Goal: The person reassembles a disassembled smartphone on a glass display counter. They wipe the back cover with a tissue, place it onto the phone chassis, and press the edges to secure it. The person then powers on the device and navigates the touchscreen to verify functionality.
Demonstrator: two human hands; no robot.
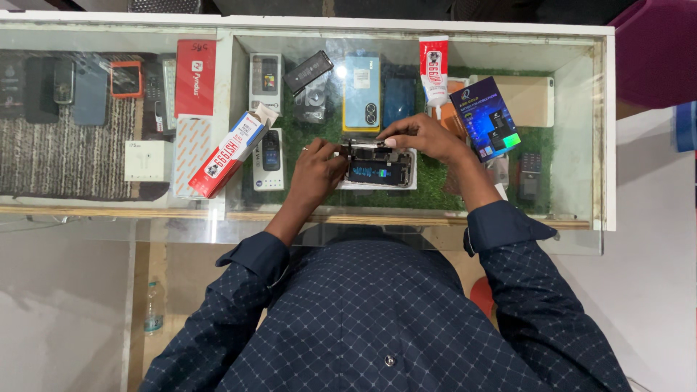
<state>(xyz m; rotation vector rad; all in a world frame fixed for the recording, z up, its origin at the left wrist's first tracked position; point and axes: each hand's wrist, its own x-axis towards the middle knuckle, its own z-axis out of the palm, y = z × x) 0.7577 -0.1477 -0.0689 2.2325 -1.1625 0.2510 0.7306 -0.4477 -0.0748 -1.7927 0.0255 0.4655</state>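
An opened phone [377,168], its back removed and a dark battery showing inside, was held flat on the glass counter [406,210] between both hands. The left hand [317,168] was closed on the phone's left end, thumb and fingers pinched over the edge near a small dark part standing up there (too small to identify). The right hand [421,135] was curled over the far right corner, fingertips pressed down on the top edge. The step in hand was judged to be work on the internals at the upper end, with the body steadied. A fine, controlled movement at the left pinch would be called for next, while the right-hand hold was kept firm. Just beyond the right hand a glue tube [434,71] was lying, with a dark blue box [484,117] just to its right; left of the left hand a red and white carton [227,154] was lying tilted.
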